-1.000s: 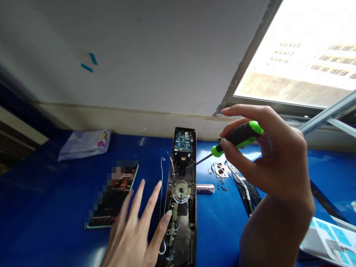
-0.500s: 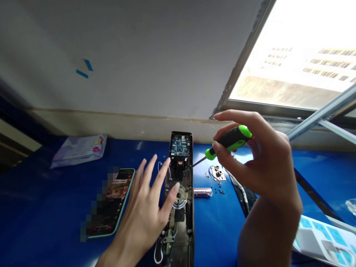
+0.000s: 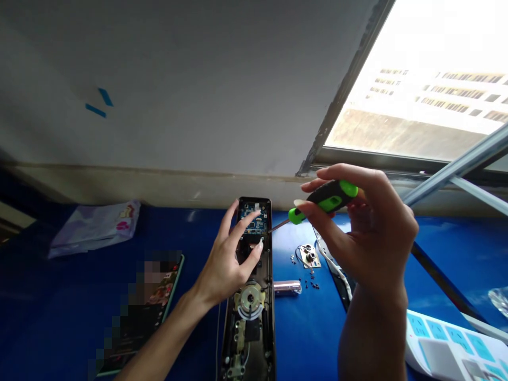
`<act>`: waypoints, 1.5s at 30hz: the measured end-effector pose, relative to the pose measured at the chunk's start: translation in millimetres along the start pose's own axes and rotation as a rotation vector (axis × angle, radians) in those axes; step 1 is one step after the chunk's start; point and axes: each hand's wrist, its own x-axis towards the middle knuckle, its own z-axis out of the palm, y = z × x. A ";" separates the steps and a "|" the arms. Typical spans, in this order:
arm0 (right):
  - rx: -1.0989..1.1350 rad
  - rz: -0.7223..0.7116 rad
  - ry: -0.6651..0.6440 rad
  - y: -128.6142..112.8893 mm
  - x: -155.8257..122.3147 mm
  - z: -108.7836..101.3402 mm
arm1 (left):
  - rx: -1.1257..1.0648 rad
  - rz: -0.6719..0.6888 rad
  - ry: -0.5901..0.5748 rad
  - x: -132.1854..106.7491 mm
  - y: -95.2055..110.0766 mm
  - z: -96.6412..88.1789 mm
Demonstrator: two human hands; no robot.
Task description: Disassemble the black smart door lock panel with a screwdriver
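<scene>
An opened long, narrow dark device housing [image 3: 271, 317] lies on the blue table, pointing away from me. At its far end sits a blue circuit board [image 3: 250, 226], partly covered by my left hand [image 3: 234, 248]. The fingers of this hand are spread over the board and the housing's left edge; whether they press on it I cannot tell. My right hand [image 3: 369, 227] grips a green and black screwdriver [image 3: 326, 202] by its handle. The shaft slants down to the left, its tip at the housing's right edge beside the board. Nearer me is a round metal part [image 3: 250, 299] inside the housing.
Right of the housing lie a small board with wires [image 3: 310, 257], several tiny screws [image 3: 313, 284] and a pinkish cylinder [image 3: 287, 288]. A phone [image 3: 159, 307] and a plastic packet [image 3: 95, 225] are at left. A white power strip [image 3: 448, 338] is at lower right, below a metal bar [image 3: 456, 166].
My left hand has moved up the housing, from beside the round part to over the circuit board. The screwdriver tip has shifted slightly towards the far end. The view has tilted a little.
</scene>
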 end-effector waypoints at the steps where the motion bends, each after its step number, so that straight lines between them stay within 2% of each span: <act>1: -0.003 0.001 0.001 0.7 0.3 1.5 | -0.012 -0.002 -0.006 -0.8 -2.4 -0.7; 6: -0.053 -0.023 -0.047 6.4 2.8 5.7 | -0.137 -0.073 -0.001 -10.0 -16.3 0.7; 13: -0.083 -0.030 -0.033 11.7 4.2 6.0 | -0.311 -0.147 -0.006 -23.0 -28.1 9.3; 21: -0.055 -0.031 0.014 10.5 2.7 11.6 | -0.403 -0.172 -0.056 -24.5 -27.1 8.6; 29: -0.085 -0.042 -0.107 12.6 3.6 20.0 | -0.394 -0.163 -0.073 -21.9 -21.0 4.9; 45: -0.118 -0.100 -0.146 11.2 2.9 24.6 | -0.425 -0.110 -0.035 -23.0 -21.8 8.1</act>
